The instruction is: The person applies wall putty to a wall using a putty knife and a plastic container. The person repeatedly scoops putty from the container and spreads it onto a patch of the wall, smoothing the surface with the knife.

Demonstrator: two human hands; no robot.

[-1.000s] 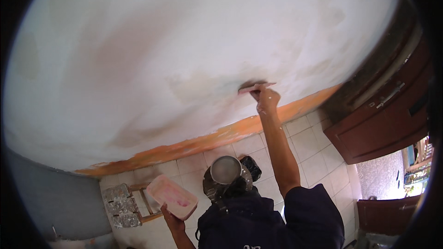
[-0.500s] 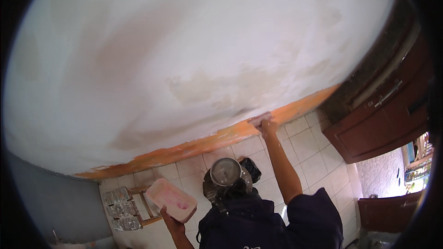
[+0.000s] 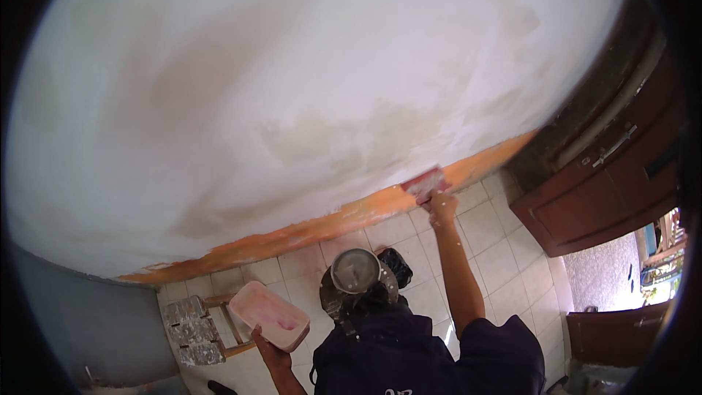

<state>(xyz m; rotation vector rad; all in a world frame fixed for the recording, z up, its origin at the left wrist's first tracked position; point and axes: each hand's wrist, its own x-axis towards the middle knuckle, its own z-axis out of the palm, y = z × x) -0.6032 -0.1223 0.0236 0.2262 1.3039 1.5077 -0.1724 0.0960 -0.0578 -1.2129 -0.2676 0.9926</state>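
My right hand [image 3: 441, 207] is closed round a wide red putty scraper [image 3: 424, 183] smeared with pale filler. The scraper's blade lies at the lower part of the wall, where the white coat [image 3: 351, 153] meets an orange strip [image 3: 387, 202]. My left hand [image 3: 272, 351] grips the near-left edge of a pale pink plastic tub [image 3: 252, 306], held low and tilted. Pinkish residue coats the inside of this tub. My left thumb shows at its rim, while the other fingers are hidden beneath it.
A grey round container [image 3: 356, 271] with a dark, speckled round thing beneath it stands before me, beside a black plastic bag [image 3: 395, 267]. Left of the tub is a paint-spattered wooden step stool [image 3: 194, 329]. Brown door panels [image 3: 585, 190] stand at the right, by a bright doorway.
My right hand has shifted slightly right and the scraper has turned, showing more of its red face. My left hand and the tub have barely moved.
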